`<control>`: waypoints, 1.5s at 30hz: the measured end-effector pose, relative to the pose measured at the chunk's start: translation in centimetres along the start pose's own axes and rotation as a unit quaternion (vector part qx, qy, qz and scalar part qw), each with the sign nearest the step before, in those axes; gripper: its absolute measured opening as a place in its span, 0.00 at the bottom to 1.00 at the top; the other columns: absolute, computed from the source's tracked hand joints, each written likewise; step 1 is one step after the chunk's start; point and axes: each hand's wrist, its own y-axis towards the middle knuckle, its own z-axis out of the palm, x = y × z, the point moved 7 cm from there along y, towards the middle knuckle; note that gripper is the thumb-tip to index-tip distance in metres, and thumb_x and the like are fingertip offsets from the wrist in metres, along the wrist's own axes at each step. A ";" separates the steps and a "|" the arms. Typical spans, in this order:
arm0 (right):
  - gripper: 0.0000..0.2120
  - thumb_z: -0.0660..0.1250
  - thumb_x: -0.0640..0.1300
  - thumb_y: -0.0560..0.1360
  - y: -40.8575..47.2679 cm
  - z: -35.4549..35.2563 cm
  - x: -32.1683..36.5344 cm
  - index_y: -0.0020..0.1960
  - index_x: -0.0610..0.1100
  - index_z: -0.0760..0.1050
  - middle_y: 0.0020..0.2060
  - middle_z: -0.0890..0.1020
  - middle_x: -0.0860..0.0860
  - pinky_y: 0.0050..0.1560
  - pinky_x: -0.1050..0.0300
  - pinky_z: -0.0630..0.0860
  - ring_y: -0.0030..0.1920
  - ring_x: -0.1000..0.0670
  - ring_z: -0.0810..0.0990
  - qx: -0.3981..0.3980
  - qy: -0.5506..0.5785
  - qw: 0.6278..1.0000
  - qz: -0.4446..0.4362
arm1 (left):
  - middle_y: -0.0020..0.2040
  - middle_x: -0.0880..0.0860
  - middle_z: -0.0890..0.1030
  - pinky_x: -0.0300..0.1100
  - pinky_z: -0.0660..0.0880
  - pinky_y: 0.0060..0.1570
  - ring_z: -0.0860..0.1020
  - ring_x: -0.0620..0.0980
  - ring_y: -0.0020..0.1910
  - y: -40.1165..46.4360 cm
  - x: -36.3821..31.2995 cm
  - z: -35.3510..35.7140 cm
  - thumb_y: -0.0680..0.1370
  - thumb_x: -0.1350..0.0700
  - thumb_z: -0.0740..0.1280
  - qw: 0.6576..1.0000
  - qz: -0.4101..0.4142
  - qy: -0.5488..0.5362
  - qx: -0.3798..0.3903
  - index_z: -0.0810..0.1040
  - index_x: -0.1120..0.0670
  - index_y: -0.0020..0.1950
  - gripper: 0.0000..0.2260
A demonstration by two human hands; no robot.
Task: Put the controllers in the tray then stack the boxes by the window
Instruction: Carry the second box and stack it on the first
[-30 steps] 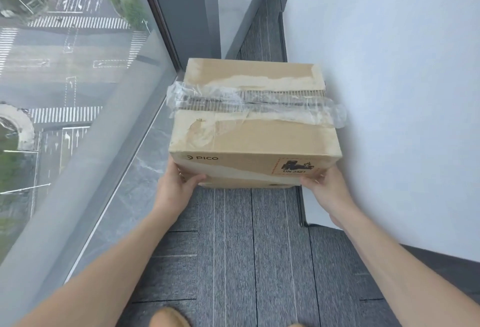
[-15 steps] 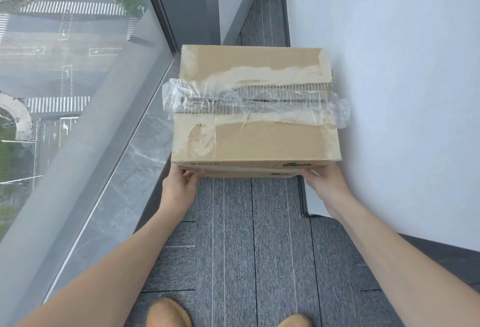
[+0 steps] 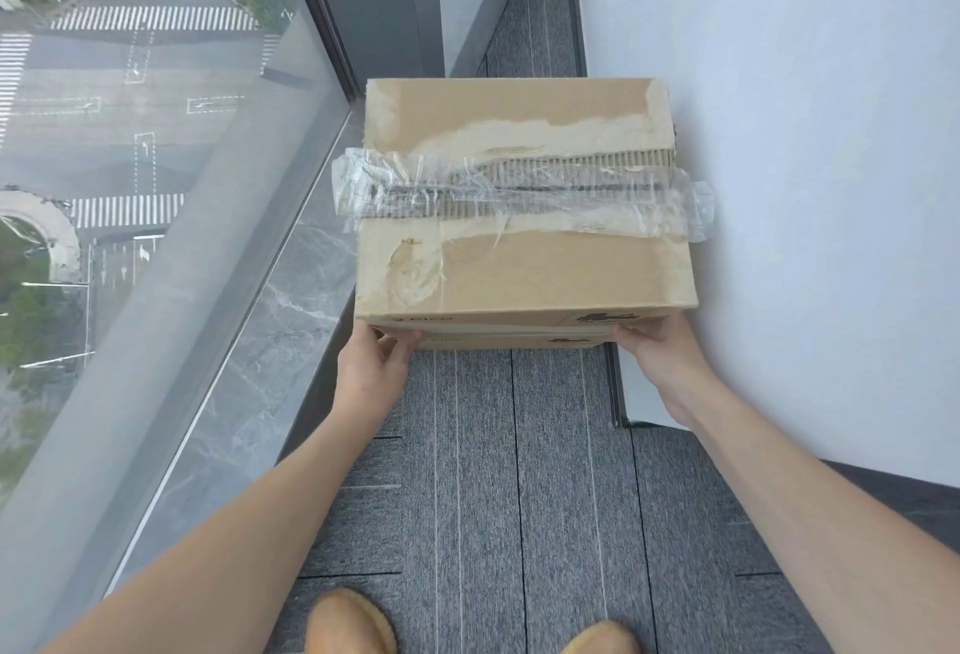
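A brown cardboard box (image 3: 519,269) with torn top paper and a loose strip of clear tape across it sits in front of me, between the window and the white wall. Just under its near edge shows a thin strip of a second box (image 3: 498,341), so it appears to rest on that one. My left hand (image 3: 371,367) grips the near left bottom corner of the top box. My right hand (image 3: 660,349) grips its near right bottom corner. No controllers or tray are in view.
A floor-to-ceiling window (image 3: 130,186) with a marble sill (image 3: 249,373) runs along the left. A white wall (image 3: 831,186) stands close on the right. Grey carpet (image 3: 519,471) lies between; my shoes (image 3: 348,625) show at the bottom.
The box has gone down and away from me. Its printed front face, plainly seen a second ago, is now nearly hidden. Both hands stayed at its near corners.
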 end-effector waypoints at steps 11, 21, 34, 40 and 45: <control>0.25 0.69 0.38 0.78 -3.6 -1.0 1.8 0.72 0.45 0.65 0.59 0.75 0.50 0.68 0.43 0.71 0.65 0.47 0.71 0.017 -0.058 0.993 0.103 | 0.67 0.46 0.75 0.45 0.70 0.59 0.73 0.51 0.67 -1.3 -1.1 -1.7 0.77 0.50 0.71 0.990 -0.012 0.127 0.062 0.65 0.49 0.74 0.28; 0.26 0.62 0.48 0.81 -21.5 -0.5 13.5 0.78 0.46 0.62 0.75 0.68 0.47 0.69 0.52 0.66 0.73 0.46 0.69 0.132 -0.282 0.942 0.129 | 0.69 0.58 0.75 0.50 0.74 0.63 0.76 0.57 0.65 -13.3 -11.8 -9.7 0.81 0.50 0.62 0.898 -0.049 0.378 0.221 0.60 0.56 0.78 0.28; 0.24 0.61 0.50 0.81 -47.6 3.4 39.1 0.75 0.46 0.67 0.71 0.73 0.49 0.67 0.55 0.69 0.70 0.48 0.73 0.288 -0.494 0.806 -0.149 | 0.70 0.56 0.74 0.48 0.73 0.64 0.74 0.58 0.67 -39.5 -30.8 -28.7 0.81 0.51 0.60 0.948 -0.085 0.292 0.096 0.68 0.54 0.74 0.21; 0.22 0.61 0.51 0.79 -59.2 8.9 42.5 0.71 0.48 0.71 0.68 0.77 0.48 0.64 0.55 0.71 0.66 0.45 0.75 0.353 -0.574 0.685 -0.279 | 0.74 0.55 0.72 0.46 0.69 0.67 0.71 0.56 0.71 -52.9 -27.6 -36.7 0.82 0.51 0.60 0.958 -0.169 0.228 -0.023 0.68 0.53 0.75 0.22; 0.20 0.63 0.50 0.79 -73.1 13.5 39.5 0.69 0.46 0.72 0.66 0.77 0.46 0.64 0.57 0.69 0.67 0.45 0.74 0.424 -0.609 0.572 -0.348 | 0.73 0.55 0.71 0.44 0.67 0.67 0.71 0.56 0.71 -67.2 -22.4 -41.6 0.82 0.53 0.61 0.957 -0.238 0.115 -0.119 0.68 0.55 0.74 0.20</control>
